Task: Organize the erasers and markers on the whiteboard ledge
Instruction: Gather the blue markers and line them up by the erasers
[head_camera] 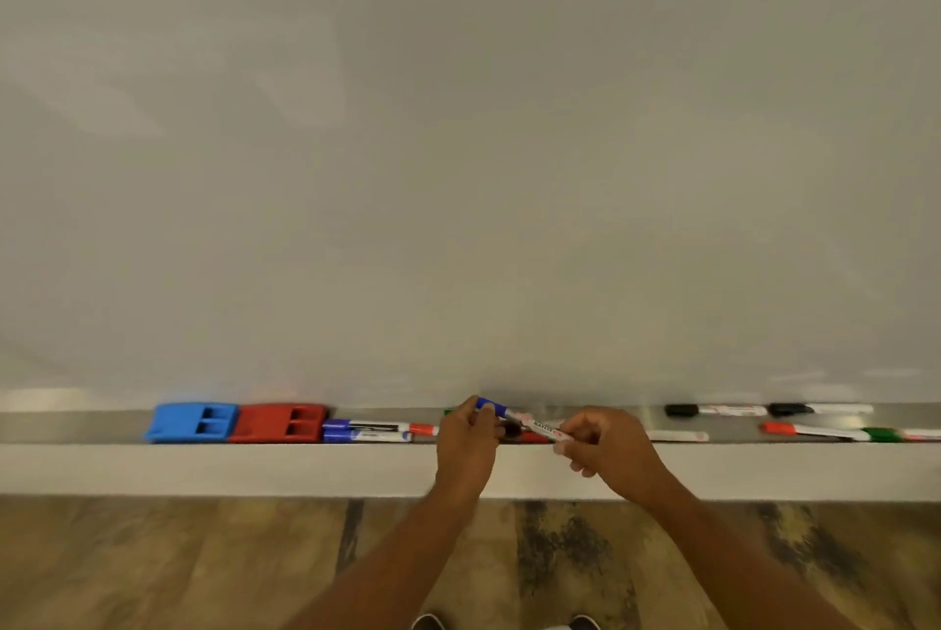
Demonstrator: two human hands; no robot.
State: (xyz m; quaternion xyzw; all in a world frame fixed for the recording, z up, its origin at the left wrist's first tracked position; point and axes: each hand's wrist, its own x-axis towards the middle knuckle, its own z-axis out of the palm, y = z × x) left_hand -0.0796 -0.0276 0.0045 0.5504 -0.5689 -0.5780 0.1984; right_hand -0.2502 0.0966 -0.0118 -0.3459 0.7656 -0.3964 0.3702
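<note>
A blue eraser (pixel 191 422) and a red eraser (pixel 280 423) sit side by side at the left of the metal ledge (pixel 76 426). Two blue-capped markers (pixel 364 431) lie just right of the red eraser. Both hands hold one blue-capped marker (pixel 524 422) above the ledge's middle: my left hand (pixel 466 441) grips the cap end, my right hand (pixel 606 446) the white barrel end. A red marker (pixel 529 437) lies partly hidden under them. Further right lie two black-capped markers (pixel 713 409), a red-capped marker (pixel 804 431) and a green one (pixel 896 435).
The whiteboard (pixel 458 146) fills the view above the ledge. A white front lip (pixel 254 469) runs below the ledge. Wood-pattern floor (pixel 153 563) lies underneath, with my shoe tips at the bottom edge.
</note>
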